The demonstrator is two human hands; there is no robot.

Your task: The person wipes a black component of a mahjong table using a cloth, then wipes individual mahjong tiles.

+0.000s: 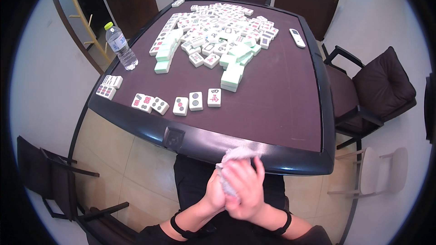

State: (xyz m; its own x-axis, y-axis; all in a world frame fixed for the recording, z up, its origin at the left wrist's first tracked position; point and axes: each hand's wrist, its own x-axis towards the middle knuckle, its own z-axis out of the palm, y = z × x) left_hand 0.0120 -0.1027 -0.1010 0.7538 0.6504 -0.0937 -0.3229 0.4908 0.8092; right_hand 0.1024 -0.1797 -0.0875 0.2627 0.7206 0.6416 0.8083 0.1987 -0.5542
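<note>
Just past the near edge of the mahjong table, above my lap, both hands are pressed together around a crumpled pale cloth. My right hand lies over it, slightly blurred, with its thumb low and its fingers towards the table. Under and beside it, my left hand grips the cloth from the other side. Whether anything is wrapped inside is hidden. Closest on the table stand a four-character mahjong tile, a two-dot tile and a three-dot tile, all face up.
A large heap of mahjong tiles covers the table's far middle. More tiles lie near the left front. A water bottle stands at left; a white remote control lies at right. Chairs surround the table.
</note>
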